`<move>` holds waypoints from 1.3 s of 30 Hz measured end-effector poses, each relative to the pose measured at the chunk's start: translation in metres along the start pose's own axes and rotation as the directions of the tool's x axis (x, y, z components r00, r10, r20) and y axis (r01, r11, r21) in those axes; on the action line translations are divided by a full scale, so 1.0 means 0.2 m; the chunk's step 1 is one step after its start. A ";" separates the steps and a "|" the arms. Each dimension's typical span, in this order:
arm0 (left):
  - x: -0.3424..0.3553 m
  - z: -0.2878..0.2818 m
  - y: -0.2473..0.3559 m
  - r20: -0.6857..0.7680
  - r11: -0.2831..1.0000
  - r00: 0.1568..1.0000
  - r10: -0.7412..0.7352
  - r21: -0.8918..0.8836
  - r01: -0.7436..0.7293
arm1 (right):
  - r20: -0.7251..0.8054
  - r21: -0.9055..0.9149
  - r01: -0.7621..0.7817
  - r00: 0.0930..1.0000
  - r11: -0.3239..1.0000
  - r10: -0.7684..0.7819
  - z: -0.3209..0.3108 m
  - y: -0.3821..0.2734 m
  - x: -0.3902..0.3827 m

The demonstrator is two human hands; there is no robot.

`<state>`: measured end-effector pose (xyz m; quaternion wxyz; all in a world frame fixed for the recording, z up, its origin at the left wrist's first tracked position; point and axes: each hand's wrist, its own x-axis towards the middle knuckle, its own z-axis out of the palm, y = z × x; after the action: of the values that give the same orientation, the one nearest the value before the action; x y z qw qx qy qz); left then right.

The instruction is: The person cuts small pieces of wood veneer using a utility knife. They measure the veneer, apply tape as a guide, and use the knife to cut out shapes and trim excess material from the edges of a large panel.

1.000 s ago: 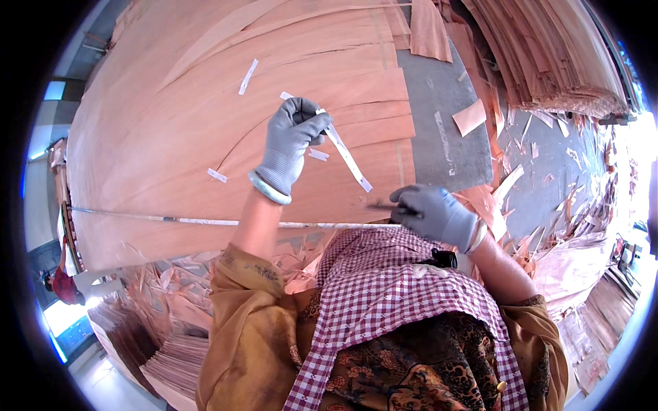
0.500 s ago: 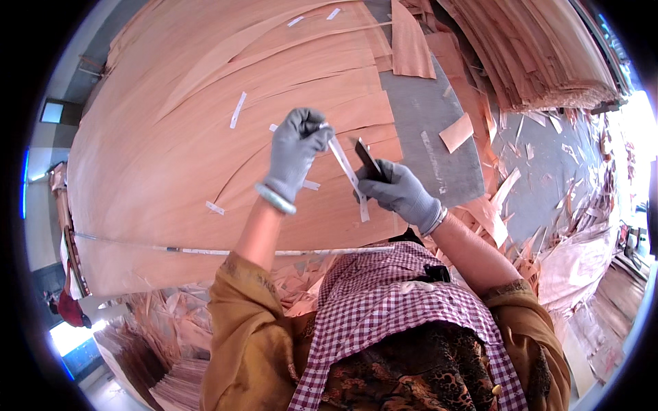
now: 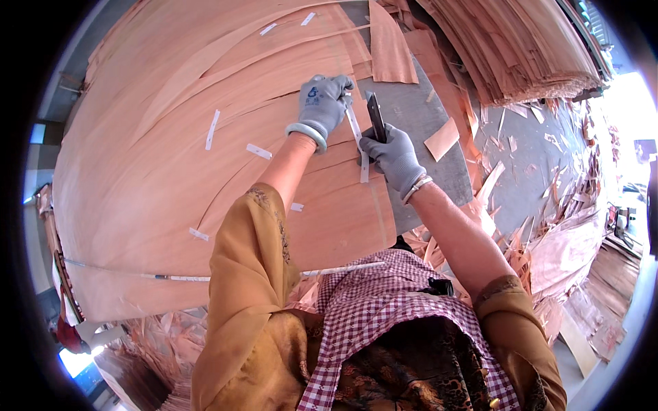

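Note:
My left hand (image 3: 325, 103), in a grey glove, pinches the upper end of a white tape strip (image 3: 355, 129) above a wide sheet of wood veneer (image 3: 157, 178). The strip runs slanting down to my right hand (image 3: 396, 159), also gloved in grey, and its lower end hangs past the fingers. That same right hand grips a dark, flat knife-like blade (image 3: 375, 118), which points away from me. Short white tape pieces (image 3: 213, 130) lie stuck on the veneer, some across its long cracks.
A grey board (image 3: 439, 109) shows beyond the veneer's right edge, with a loose veneer scrap (image 3: 442, 140) on it. Stacked veneer (image 3: 514, 51) rises at the far right. Scraps litter the grey floor (image 3: 531, 164). A thin white rod (image 3: 343, 268) crosses near my apron.
Both hands have moved farther out over the veneer, the left one also rightward. The tape strip is still held between them, and the blade now points more directly away from me.

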<state>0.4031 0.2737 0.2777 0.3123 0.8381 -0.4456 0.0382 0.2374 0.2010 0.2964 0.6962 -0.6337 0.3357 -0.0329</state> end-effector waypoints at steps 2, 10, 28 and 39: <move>0.00 0.01 -0.01 -0.001 0.997 1.000 0.027 0.066 -0.027 | -0.022 0.006 0.005 1.000 1.000 -0.004 0.01 0.02 0.02; -0.20 -0.05 -0.08 -0.042 0.935 0.947 0.318 0.179 -0.306 | 0.002 0.012 0.011 1.000 1.000 -0.011 0.01 -0.01 0.00; -0.27 -0.07 -0.06 0.138 0.905 0.935 0.325 0.243 -0.351 | -0.056 -0.618 0.075 0.989 0.783 -0.139 0.00 -0.02 0.01; -0.29 -0.07 -0.05 0.129 0.885 0.939 0.320 0.314 -0.345 | -0.002 -0.627 0.029 0.999 0.778 -0.039 -0.04 0.01 -0.11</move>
<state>0.3787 0.3282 0.2647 0.1390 0.7906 -0.5810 0.1345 0.2147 0.2044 0.3037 0.4427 -0.8347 0.3214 0.0633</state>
